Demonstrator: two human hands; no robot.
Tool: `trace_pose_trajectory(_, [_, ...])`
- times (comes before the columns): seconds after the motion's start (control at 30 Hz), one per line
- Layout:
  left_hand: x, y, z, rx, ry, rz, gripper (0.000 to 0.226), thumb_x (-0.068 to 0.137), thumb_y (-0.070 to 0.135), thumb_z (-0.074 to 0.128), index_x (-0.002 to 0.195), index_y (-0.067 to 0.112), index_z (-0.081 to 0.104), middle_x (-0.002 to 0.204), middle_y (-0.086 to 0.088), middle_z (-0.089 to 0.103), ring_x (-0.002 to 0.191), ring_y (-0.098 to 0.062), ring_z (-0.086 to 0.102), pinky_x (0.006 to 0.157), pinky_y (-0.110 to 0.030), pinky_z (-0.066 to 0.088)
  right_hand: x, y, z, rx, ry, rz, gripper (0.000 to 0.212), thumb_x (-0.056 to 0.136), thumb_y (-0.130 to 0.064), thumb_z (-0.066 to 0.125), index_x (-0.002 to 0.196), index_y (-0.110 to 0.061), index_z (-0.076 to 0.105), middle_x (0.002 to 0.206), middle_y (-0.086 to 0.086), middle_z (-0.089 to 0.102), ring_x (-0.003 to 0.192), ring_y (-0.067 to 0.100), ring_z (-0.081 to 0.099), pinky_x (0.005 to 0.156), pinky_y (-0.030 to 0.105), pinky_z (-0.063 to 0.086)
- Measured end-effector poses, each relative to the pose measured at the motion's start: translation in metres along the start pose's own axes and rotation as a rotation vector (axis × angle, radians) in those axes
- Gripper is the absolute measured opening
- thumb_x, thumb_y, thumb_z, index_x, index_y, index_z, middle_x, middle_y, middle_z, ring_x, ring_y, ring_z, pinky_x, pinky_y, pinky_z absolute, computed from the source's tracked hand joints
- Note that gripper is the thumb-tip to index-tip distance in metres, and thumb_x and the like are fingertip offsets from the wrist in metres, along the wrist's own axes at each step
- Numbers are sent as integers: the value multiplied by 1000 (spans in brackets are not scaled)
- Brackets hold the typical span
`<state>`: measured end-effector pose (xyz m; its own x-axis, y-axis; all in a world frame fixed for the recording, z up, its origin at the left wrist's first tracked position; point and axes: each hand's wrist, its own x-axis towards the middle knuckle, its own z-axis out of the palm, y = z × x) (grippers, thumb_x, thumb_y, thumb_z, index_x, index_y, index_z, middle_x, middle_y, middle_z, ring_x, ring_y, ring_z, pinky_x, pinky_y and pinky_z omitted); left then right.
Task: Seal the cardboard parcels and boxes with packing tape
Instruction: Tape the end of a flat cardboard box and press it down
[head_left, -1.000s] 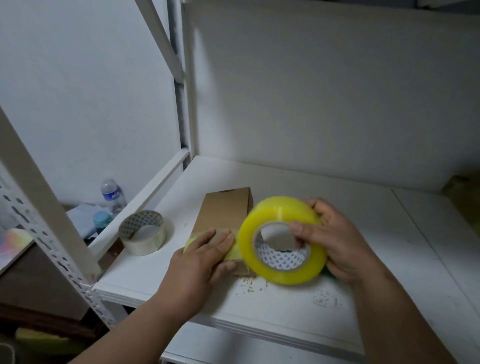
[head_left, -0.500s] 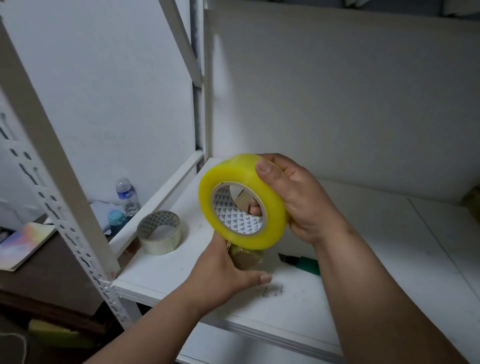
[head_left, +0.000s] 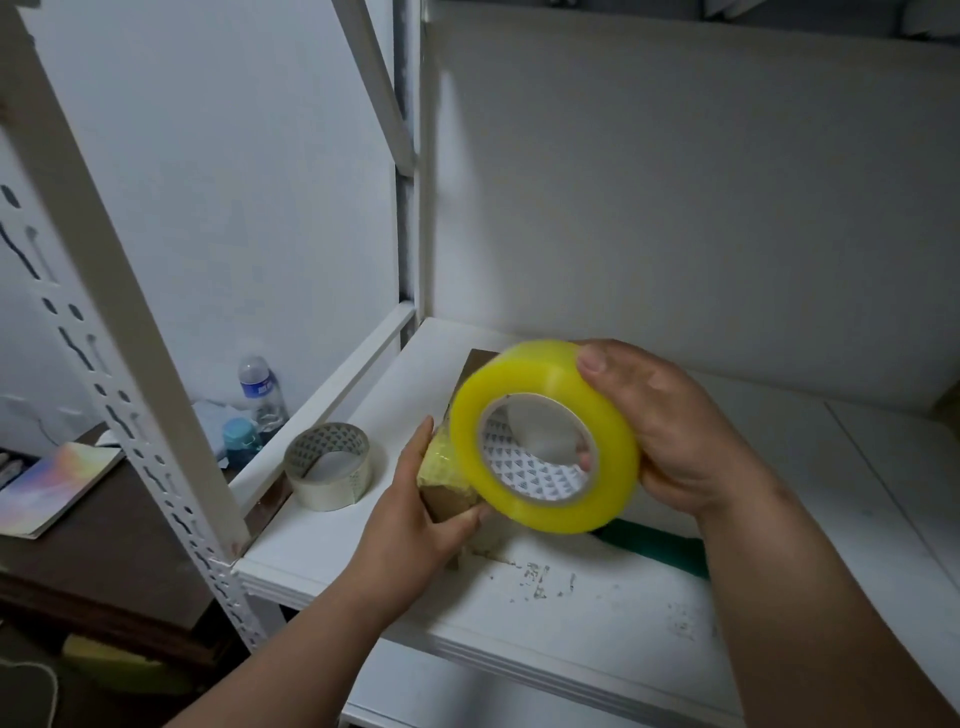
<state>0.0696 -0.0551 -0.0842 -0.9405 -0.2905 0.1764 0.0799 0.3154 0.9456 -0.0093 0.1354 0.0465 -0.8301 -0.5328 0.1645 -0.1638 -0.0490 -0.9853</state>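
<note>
Yellow tape roll (head_left: 545, 436): gripped by right hand (head_left: 670, 436), thumb on top.
Cardboard parcel (head_left: 447, 493): clasped in left hand (head_left: 415, 514).

I am watching through a single wide-angle head camera, and it is looking forward and down from just above the white shelf (head_left: 597, 613), close in on it. Both forearms are entering from the bottom edge, the left hand (head_left: 415, 519) and right hand (head_left: 670, 431) sitting near mid-frame. The upright post (head_left: 93, 291) is bowing at the left edge. No second view is sharing this scene.
</note>
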Motion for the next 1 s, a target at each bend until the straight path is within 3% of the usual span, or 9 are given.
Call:
trace_pose_trajectory(0.17, [-3, 4, 0, -1, -31, -14, 103, 68, 38, 83, 141, 61, 13, 131, 25, 55, 111, 13, 56, 88, -5, 43, -21, 24, -27, 70, -25, 108, 55, 60, -60, 82, 98, -21, 74, 78, 4, 72, 58, 12, 66, 49, 23, 52])
trace_pose_trajectory(0.3, [0, 4, -4, 51, -70, 37, 98, 68, 39, 84, 136, 71, 21, 129, 38, 50, 113, 15, 53, 87, -5, 44, -27, 35, -30, 196, 23, 188, 34, 81, -35, 70, 109, -14, 68, 82, 7, 72, 61, 13, 67, 48, 24, 51])
trace_pose_trajectory(0.37, [1, 6, -6, 84, -110, 41, 93, 68, 33, 87, 135, 66, 31, 123, 41, 50, 109, 13, 56, 87, -9, 47, -25, 35, -27, 216, 25, 205, 37, 80, -27, 60, 112, -10, 65, 80, 6, 71, 58, 12, 66, 48, 24, 51])
trace_pose_trajectory(0.5, [12, 24, -34, 146, -296, -48, 91, 68, 8, 87, 135, 46, 39, 112, 15, 64, 99, -6, 65, 84, -21, 55, -21, 39, -20, 211, 13, 189, 36, 85, -28, 67, 115, -9, 64, 80, 5, 71, 58, 12, 65, 48, 26, 51])
trace_pose_trajectory(0.57, [19, 39, -53, 73, -427, -162, 80, 63, 27, 81, 133, 43, 46, 119, 16, 64, 110, -6, 62, 93, -28, 53, -20, 43, -19, 224, -1, 199, 35, 84, -30, 67, 115, -13, 66, 84, 5, 71, 62, 13, 66, 49, 30, 52])
trace_pose_trajectory(0.67, [26, 60, -58, 10, -350, -356, 46, 76, 61, 67, 113, 34, 58, 110, 6, 64, 104, -15, 61, 88, -43, 57, -18, 51, -11, 264, -25, 205, 39, 76, -44, 77, 108, -23, 73, 97, 6, 74, 75, 16, 70, 57, 31, 56])
trace_pose_trajectory(0.77, [34, 64, -48, 120, -172, -388, 45, 87, 65, 50, 105, 23, 51, 104, -8, 60, 91, -27, 63, 71, -47, 61, -15, 59, 3, 212, -47, 185, 64, 55, -65, 84, 110, -36, 73, 111, 1, 73, 93, 17, 70, 73, 35, 57])
trace_pose_trajectory(0.9, [35, 52, -52, 16, -70, -405, 37, 91, 50, 59, 109, 19, 50, 111, -7, 59, 91, -27, 62, 64, -50, 61, -6, 57, 17, 226, -4, 150, 80, 47, -70, 85, 115, -30, 66, 108, 0, 72, 92, 18, 70, 74, 39, 57])
trace_pose_trajectory(1.0, [26, 44, -51, -142, -95, -437, 24, 96, 32, 59, 111, 15, 50, 110, -15, 63, 76, -33, 62, 63, -56, 59, -1, 42, 15, 296, -98, 142, 86, 47, -59, 91, 115, -21, 56, 101, 5, 70, 89, 26, 68, 72, 49, 58])
